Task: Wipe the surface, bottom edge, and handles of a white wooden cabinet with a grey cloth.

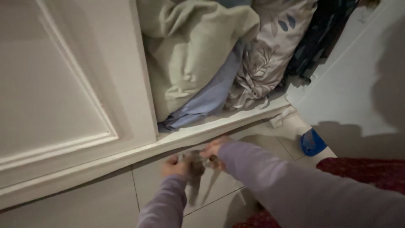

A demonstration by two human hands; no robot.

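Note:
Both my hands are low in front of an open white wardrobe [139, 88], just above the tiled floor [160, 177]. My left hand [174, 166] and my right hand [214, 150] are closed together on a small blurred grey object [195, 166] that hangs down between them; its kind cannot be told. Both arms wear lilac sleeves. Inside the wardrobe lies a heap of bedding: a pale green quilt [192, 46], a light blue sheet [211, 99] and a cloth with a leaf pattern [263, 55].
The wardrobe's closed panelled door [55, 84] fills the left. Its open door [358, 80] stands at the right. Dark clothes [320, 33] hang inside at the back right. A blue object [312, 142] lies on the floor near a dark red rug [367, 173].

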